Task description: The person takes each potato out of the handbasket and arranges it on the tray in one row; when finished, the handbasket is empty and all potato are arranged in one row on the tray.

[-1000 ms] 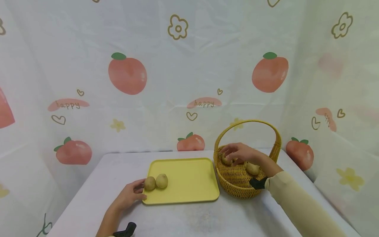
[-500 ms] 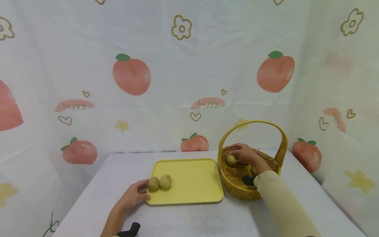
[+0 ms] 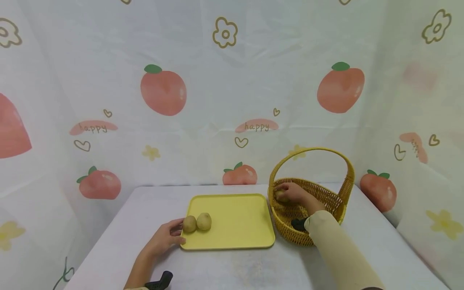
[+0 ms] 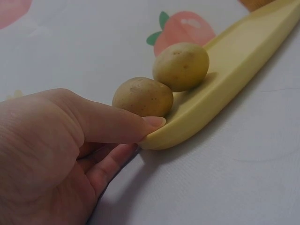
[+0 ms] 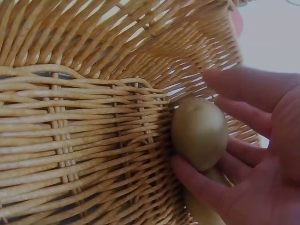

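As the right hand [image 3: 293,192] surrounds a potato [image 5: 199,133] inside the wicker basket [image 3: 291,237], its thumb tip appears clear of the skin; whether that grip is clamped cannot be told. The left hand [image 3: 164,239] pinches the yellow tray [image 3: 239,225], beside two touching potatoes [image 3: 204,221]. Behind the table [image 3: 224,266], the fruit-printed backdrop [image 3: 203,153] reads "happy" twice.

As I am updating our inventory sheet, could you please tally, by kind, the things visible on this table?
Yellow tray: 1
Wicker basket: 1
Potatoes: 4 visible, two on the tray and two in the basket, one of those partly hidden; more may be out of view
Total: 6 visible
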A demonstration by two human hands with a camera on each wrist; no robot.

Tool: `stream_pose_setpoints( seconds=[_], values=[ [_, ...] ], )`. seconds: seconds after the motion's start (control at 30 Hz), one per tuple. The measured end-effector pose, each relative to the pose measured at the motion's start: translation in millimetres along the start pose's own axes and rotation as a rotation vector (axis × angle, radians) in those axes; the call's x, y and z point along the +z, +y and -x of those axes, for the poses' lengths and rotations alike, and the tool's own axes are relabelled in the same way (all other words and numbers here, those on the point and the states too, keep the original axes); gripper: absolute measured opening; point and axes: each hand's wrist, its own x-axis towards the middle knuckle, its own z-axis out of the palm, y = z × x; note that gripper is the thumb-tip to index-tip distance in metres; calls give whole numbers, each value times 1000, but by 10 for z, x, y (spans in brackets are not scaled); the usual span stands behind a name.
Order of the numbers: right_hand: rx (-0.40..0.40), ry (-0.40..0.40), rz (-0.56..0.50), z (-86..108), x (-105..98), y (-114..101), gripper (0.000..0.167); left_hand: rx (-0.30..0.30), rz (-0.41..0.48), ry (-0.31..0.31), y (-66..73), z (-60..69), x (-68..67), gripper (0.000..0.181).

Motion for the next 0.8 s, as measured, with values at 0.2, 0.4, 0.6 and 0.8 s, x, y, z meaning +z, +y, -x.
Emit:
stream_pose_setpoints(
  seconds=[0.2,0.4,0.6,0.8],
  values=[
    [-26,1,92,14,-4,-101,42,-27,-7,23,20,3,2,71],
    [6,-57,72,11,47,-98,44,-16,31,-14,24,15,-2,73],
    [3,-86,58,2,72,-66,43,8,35,-30,8,13,-2,74],
    [-19,-61,73,-5,23,-70,44,27,36,-31,-12,-1,-7,73]
  ],
)
